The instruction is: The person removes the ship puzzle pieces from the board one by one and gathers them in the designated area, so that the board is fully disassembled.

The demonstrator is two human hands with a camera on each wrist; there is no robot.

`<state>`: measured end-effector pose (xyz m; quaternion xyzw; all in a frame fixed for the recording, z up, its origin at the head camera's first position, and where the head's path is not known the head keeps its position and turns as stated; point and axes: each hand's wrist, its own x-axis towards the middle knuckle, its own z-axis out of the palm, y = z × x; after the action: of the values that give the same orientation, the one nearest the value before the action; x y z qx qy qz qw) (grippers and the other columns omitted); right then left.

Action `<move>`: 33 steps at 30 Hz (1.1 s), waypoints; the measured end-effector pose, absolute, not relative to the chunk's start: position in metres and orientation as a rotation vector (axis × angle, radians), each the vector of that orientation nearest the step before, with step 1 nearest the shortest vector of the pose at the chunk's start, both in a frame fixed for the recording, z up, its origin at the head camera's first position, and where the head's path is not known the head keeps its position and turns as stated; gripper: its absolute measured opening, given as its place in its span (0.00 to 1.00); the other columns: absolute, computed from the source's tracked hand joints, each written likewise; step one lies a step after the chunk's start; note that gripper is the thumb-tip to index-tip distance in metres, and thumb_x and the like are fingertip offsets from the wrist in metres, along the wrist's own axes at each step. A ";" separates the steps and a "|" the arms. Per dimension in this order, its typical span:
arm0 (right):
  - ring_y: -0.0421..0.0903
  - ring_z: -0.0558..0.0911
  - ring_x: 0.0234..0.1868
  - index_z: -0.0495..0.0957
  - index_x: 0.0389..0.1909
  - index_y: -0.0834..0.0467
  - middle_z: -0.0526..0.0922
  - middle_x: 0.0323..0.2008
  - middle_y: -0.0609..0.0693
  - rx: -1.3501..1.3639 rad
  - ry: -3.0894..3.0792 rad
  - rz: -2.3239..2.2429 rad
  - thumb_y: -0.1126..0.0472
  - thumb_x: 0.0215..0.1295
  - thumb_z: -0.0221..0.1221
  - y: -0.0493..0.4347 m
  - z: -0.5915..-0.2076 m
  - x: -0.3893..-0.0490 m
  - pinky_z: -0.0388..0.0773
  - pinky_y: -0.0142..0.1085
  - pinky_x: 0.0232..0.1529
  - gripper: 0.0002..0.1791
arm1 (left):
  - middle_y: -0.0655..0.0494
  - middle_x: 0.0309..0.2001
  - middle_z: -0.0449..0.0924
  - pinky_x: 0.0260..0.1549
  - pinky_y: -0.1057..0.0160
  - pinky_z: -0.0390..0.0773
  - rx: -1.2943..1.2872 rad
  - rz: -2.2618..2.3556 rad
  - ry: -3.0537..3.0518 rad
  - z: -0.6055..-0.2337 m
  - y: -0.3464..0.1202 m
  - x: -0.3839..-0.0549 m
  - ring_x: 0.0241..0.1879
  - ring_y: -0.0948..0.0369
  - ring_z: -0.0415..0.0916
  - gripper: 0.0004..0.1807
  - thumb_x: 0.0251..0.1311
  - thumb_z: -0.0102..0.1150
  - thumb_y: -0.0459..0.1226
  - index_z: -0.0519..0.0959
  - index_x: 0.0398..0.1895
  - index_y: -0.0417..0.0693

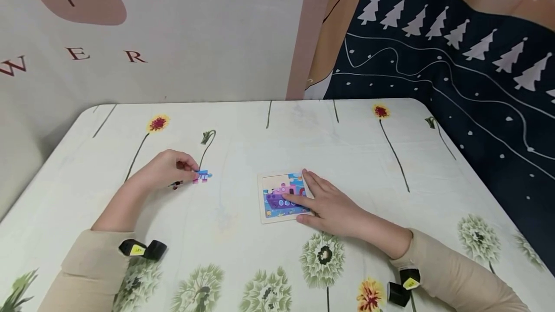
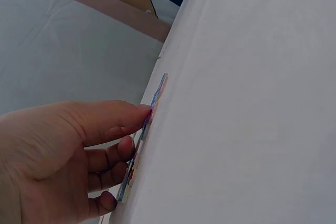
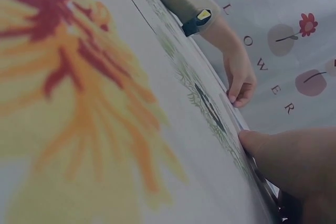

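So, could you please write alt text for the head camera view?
On a floral-print tablecloth, the left hand pinches a small blue-and-pink jigsaw piece, while the right hand rests flat on a square wooden ship puzzle board.

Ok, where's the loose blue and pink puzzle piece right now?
In the head view the loose puzzle piece lies on the table at the left hand, whose fingertips touch it, left of the puzzle board under the right hand.

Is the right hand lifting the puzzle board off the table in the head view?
No: the right hand lies flat on the puzzle board, which rests on the table.
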<state>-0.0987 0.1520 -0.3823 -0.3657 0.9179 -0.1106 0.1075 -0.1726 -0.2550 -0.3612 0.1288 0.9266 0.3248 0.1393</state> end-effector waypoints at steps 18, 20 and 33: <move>0.53 0.35 0.74 0.53 0.73 0.34 0.33 0.74 0.61 -1.091 2.701 -0.340 0.36 0.72 0.40 0.152 -0.382 -0.099 0.42 0.52 0.68 0.30 | 0.52 0.31 0.75 0.21 0.61 0.71 0.384 1.136 2.761 -0.355 -0.203 -0.172 0.28 0.55 0.69 0.09 0.60 0.64 0.42 0.81 0.34 0.45; 0.53 0.34 0.74 0.53 0.73 0.34 0.33 0.74 0.61 -1.093 2.700 -0.341 0.36 0.72 0.40 0.152 -0.382 -0.099 0.42 0.52 0.68 0.30 | 0.53 0.31 0.76 0.22 0.61 0.72 0.419 1.168 2.747 -0.356 -0.193 -0.172 0.29 0.55 0.69 0.07 0.59 0.64 0.41 0.81 0.33 0.46; 0.53 0.36 0.74 0.53 0.72 0.32 0.33 0.74 0.59 -1.053 2.707 -0.329 0.34 0.71 0.40 0.152 -0.382 -0.099 0.44 0.53 0.68 0.30 | 0.59 0.33 0.80 0.35 0.59 0.72 0.675 1.205 2.590 -0.360 -0.126 -0.172 0.38 0.57 0.71 0.07 0.54 0.69 0.38 0.84 0.36 0.46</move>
<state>-0.0992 0.1516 -0.3825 -0.3580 0.9206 -0.1117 0.1091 -0.1723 -0.1259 -0.3596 0.2288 0.8776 0.4085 0.1031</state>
